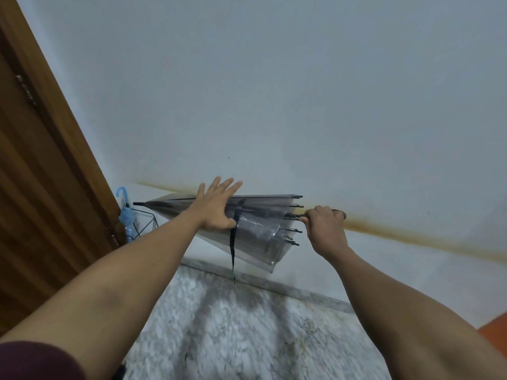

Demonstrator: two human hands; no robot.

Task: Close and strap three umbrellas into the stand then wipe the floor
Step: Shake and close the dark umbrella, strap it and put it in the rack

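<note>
A clear, grey-tinted umbrella (258, 231) is held level in front of the wall, folded but loose, tip pointing left. Its black strap (232, 250) hangs down free. My right hand (323, 226) is shut on the umbrella's handle at the right end. My left hand (216, 208) lies flat on the canopy with fingers spread and the thumb hooked under the fabric. At the far left a blue umbrella (126, 215) stands in a thin black wire stand (148, 223) in the corner beside the door.
A brown wooden door (41, 187) fills the left side. The white wall (274, 91) has a yellowish stain line low down. Below lies a mottled grey stone floor (233, 330), with an orange surface (493, 330) at the far right edge.
</note>
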